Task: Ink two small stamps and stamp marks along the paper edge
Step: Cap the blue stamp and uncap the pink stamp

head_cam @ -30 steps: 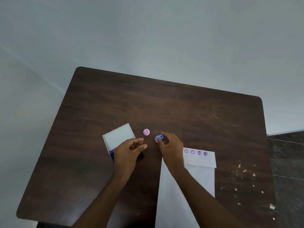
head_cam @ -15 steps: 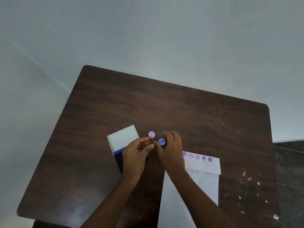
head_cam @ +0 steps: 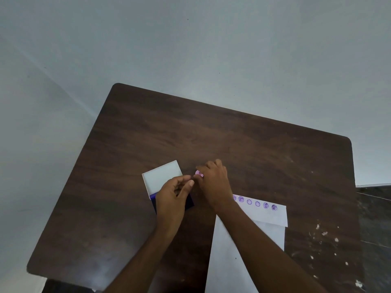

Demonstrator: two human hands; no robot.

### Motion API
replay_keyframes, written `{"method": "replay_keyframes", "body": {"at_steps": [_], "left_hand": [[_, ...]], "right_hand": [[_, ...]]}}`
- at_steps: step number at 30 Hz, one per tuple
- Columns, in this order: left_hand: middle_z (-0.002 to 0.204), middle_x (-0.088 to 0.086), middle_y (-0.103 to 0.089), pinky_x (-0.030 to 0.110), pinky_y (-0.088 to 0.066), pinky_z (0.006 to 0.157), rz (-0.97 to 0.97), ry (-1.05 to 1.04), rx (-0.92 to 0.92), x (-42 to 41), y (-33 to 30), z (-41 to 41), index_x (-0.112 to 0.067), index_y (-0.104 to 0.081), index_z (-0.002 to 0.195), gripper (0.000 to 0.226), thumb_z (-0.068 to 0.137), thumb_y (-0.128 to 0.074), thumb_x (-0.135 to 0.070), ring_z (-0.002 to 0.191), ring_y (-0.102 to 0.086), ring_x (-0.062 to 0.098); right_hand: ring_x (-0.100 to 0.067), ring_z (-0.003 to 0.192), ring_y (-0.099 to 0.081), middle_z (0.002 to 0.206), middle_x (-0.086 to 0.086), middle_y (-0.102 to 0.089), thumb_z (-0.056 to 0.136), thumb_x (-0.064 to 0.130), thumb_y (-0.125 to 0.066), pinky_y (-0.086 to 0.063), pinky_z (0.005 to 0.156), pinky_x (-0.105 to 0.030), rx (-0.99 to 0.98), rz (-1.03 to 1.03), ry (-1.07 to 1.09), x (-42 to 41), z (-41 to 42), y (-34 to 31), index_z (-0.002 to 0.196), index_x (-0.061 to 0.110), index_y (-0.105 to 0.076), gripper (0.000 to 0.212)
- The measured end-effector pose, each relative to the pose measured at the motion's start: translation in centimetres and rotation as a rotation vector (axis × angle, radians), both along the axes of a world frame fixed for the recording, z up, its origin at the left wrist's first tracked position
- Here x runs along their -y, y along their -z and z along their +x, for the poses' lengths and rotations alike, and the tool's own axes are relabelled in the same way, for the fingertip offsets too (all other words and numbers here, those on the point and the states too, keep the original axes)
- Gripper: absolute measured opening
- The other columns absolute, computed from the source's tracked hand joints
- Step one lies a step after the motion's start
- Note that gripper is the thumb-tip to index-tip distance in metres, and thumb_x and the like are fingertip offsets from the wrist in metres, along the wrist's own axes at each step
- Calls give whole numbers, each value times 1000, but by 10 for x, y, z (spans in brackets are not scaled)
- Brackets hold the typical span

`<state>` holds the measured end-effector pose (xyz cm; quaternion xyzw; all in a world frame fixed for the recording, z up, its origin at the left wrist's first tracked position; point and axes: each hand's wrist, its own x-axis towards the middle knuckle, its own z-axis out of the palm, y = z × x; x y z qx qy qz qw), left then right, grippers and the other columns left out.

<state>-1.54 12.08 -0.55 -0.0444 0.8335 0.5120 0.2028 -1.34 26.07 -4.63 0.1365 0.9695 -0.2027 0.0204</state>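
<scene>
A small pink stamp (head_cam: 199,174) stands on the brown table (head_cam: 232,134), and the thumb and fingertips of my right hand (head_cam: 214,183) pinch it. The blue stamp is out of sight, hidden behind that hand. My left hand (head_cam: 172,196) rests over the dark blue ink pad (head_cam: 189,203) with fingers loosely curled and nothing visible in them. The pad's white lid (head_cam: 161,176) lies open behind it. The white paper (head_cam: 230,263) lies under my right forearm, and several purple round marks (head_cam: 257,204) run along its folded far edge.
White paint specks (head_cam: 323,233) dot the table's right side. A plain pale wall stands behind the table, and a dark floor (head_cam: 374,218) shows at the right.
My right hand has left the blue stamp and moved left onto the pink stamp. The blue stamp is now hidden. My left hand stays over the ink pad.
</scene>
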Motion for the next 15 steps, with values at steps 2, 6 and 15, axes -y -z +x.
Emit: {"method": "replay_keyframes", "body": {"at_steps": [2,6,15], "left_hand": [[104,-20,-66,-5,-38,64,0,-5,2,-2,-3,1,-30,-66,106,26,85,-62,-44,89,-54,-20],[111,-21,-63,-3,-35,69,9,-13,-17,-7,-12,0,-28,-65,115,33,85,-64,-41,91,-55,-14],[103,-24,-64,-1,-43,74,127,221,-120,-27,-45,9,-32,-65,112,41,74,-73,-44,93,-60,-10]], "right_hand": [[-21,101,-57,106,-7,-71,92,27,-57,-41,93,-36,-25,-83,23,-2,1,-5,98,12,-72,22],[-6,87,-66,95,10,-74,82,35,-71,-52,79,-19,-135,-616,491,-8,17,-32,100,22,-74,22],[-29,99,-68,107,-11,-73,84,25,-67,-58,80,-29,-126,-1568,664,-15,77,-68,109,15,-72,28]]}}
